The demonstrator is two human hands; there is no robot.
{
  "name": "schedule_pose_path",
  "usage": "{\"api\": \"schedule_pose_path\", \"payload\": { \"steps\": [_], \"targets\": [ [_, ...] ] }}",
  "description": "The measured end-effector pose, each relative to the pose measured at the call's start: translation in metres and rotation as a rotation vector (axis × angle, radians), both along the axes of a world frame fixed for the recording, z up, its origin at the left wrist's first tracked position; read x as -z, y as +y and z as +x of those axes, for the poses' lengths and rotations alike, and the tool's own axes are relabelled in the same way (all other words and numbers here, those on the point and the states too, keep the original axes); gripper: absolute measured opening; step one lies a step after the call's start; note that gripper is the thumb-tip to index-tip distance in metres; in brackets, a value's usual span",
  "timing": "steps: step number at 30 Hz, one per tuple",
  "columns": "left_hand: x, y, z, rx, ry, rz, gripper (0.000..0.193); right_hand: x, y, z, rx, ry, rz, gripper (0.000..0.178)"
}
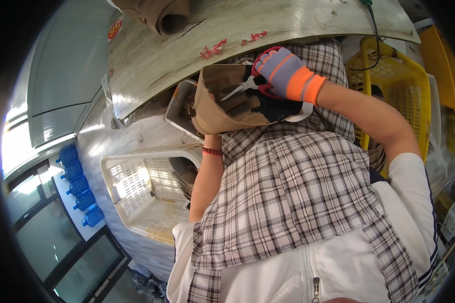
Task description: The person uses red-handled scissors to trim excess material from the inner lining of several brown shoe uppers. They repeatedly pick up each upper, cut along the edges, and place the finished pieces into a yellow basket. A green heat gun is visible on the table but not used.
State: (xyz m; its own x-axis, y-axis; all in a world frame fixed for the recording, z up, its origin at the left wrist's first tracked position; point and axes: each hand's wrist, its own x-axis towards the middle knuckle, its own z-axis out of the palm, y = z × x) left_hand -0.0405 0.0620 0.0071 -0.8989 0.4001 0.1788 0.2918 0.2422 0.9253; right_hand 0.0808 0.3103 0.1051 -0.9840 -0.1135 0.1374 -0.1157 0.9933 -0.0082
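My right hand [283, 70], in a grey and orange knit glove, is closed around the red handles of a pair of scissors [243, 86]. Their pale blades are parted and point left into the opening of a tan and black boot-like piece [237, 122]. A white rounded edge shows at its right end. My bare left hand [213, 138], with a red band at the wrist, grips this piece at its left side from beneath. Most of its fingers are hidden behind the tan wall. The piece rests over my lap, against the checked apron.
Ahead is a worn table [268, 20] with a rolled brown piece [162, 12] and red scraps [214, 49]. A white crate [136, 222] stands left, a yellow basket [397, 65] right. A black cord [375, 30] hangs over the table edge. Blue water bottles [78, 186] line the far left.
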Motion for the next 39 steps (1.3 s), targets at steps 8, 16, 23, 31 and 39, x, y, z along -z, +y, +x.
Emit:
{"api": "schedule_pose_path", "payload": {
  "steps": [8, 16, 23, 31, 39],
  "targets": [
    [0.043, -0.018, -0.015, 0.012, -0.155, 0.138, 0.037, -0.002, 0.003, 0.003, 0.095, -0.014, -0.076, 0.028],
    [0.046, -0.015, -0.011, 0.001, -0.191, 0.178, 0.033, 0.003, 0.0, 0.0, 0.048, 0.053, -0.052, 0.026],
    [0.033, -0.014, -0.009, 0.002, -0.254, 0.179, 0.045, -0.015, -0.004, 0.006, 0.072, -0.062, -0.019, 0.026],
    [0.057, -0.029, -0.025, 0.071, -0.287, 0.137, 0.053, -0.012, 0.034, 0.031, 0.162, 0.011, -0.018, 0.036],
    [0.042, -0.02, -0.015, 0.11, -0.191, 0.122, 0.055, 0.012, 0.039, 0.054, 0.075, 0.003, 0.032, 0.035]
  ]
}}
